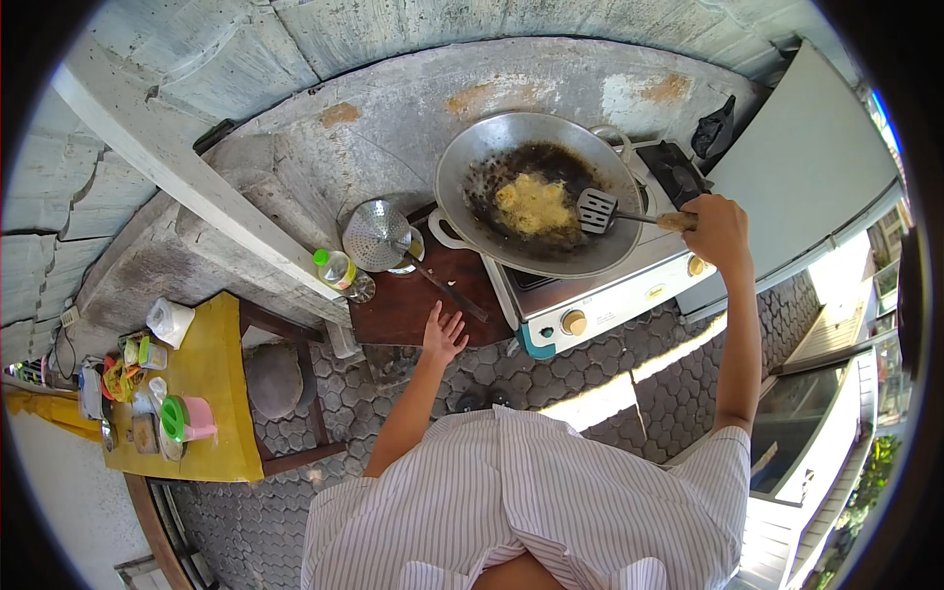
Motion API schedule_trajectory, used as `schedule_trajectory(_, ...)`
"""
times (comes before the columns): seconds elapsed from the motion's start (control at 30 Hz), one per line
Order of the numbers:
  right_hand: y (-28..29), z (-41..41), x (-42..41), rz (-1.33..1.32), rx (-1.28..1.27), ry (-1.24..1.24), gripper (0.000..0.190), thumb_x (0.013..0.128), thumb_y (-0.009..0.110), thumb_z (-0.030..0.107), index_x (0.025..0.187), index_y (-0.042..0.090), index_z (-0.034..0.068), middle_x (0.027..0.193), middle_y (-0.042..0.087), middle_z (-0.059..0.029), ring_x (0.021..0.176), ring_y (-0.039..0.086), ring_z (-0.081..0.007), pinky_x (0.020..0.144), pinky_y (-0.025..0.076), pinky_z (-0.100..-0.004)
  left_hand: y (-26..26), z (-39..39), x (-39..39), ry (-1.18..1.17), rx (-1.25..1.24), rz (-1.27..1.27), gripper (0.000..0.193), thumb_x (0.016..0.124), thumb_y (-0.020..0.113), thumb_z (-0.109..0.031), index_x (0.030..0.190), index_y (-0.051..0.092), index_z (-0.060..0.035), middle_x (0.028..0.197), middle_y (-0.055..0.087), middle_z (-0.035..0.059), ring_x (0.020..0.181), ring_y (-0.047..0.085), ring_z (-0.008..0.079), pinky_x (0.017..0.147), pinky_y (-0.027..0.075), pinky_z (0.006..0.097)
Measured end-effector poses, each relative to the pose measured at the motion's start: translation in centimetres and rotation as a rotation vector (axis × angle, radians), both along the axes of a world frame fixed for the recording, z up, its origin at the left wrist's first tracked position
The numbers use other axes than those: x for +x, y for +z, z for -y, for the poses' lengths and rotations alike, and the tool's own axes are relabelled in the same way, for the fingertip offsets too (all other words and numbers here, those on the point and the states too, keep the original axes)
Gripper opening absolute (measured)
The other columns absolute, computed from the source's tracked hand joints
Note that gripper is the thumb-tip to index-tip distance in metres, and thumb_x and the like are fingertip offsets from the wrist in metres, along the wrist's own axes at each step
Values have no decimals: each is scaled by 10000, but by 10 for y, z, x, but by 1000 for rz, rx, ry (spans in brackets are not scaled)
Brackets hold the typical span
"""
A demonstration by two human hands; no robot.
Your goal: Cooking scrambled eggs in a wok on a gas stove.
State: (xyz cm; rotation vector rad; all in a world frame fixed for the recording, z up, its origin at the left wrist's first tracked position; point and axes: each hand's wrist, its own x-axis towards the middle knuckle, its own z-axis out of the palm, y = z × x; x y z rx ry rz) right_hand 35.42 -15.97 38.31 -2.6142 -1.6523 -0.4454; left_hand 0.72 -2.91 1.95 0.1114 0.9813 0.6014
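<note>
My right hand (pixel 714 228) is closed around the wooden handle of a slotted metal spatula (pixel 596 212). The spatula's blade lies inside a large metal wok (pixel 472 169), at the right edge of yellow, battered-looking food (pixel 537 203) in dark oil. The wok sits on a gas stove (pixel 605 302). My left hand (pixel 443 335), palm up with fingers apart, holds nothing. It is by the front edge of a dark red wooden table (pixel 391 324). Near it is the handle of a perforated metal skimmer (pixel 377 234), whose round head rests on a container at the table's back.
A green-capped plastic bottle (pixel 345 275) stands left of the skimmer, beside a pale post (pixel 199 184). The second burner (pixel 675 173) lies right of the wok. At far left, a yellow-covered table (pixel 221 369) bears a pink container (pixel 199 418) and a white plastic bag (pixel 170 322).
</note>
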Motion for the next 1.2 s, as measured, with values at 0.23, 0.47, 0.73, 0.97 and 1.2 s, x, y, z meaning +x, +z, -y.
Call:
schedule_trajectory(0.23, -22, -6, 0, -71, 54, 15, 245, 560, 626, 71, 784, 718, 103, 731, 653, -135, 706, 637, -321, 668, 508, -383, -18, 10, -20, 91, -15, -15, 798, 792, 623, -511, 1397, 279, -120, 1258, 523, 18, 1189, 420, 180, 962, 309, 375)
schedule_trajectory(0.47, -19, -3, 1, -17, 202, 39, 215, 600, 642, 112, 805, 702, 96, 723, 648, -134, 707, 634, -320, 656, 501, -398, -63, 28, -62, 122, -8, -131, 641, 788, 626, -490, 1281, 420, -136, 1183, 557, -2, 1084, 494, 157, 851, 368, 336)
schedule_trajectory(0.73, -31, -44, -33, -172, 206, 91, 203, 642, 649, 168, 833, 697, 119, 763, 646, -151, 737, 633, -317, 666, 501, -399, -154, 76, -150, 388, -145, -388, 285, 809, 600, -419, 872, 544, -147, 776, 609, -37, 684, 563, 128, 551, 376, 315)
schedule_trajectory(0.97, -36, -51, -37, -112, 110, 157, 238, 608, 654, 144, 836, 703, 98, 745, 643, -152, 738, 632, -324, 665, 505, -395, -161, 95, -165, 263, -144, -457, 233, 845, 559, -365, 893, 534, -138, 770, 612, -21, 579, 558, 141, 436, 355, 281)
schedule_trajectory(1.2, -7, -24, -20, -125, 103, 99, 311, 597, 720, 160, 905, 712, 113, 765, 652, -142, 729, 634, -323, 675, 503, -383, -176, 117, -192, 66, -137, -403, 225, 846, 556, -347, 902, 561, -129, 799, 613, 2, 574, 553, 152, 386, 336, 296)
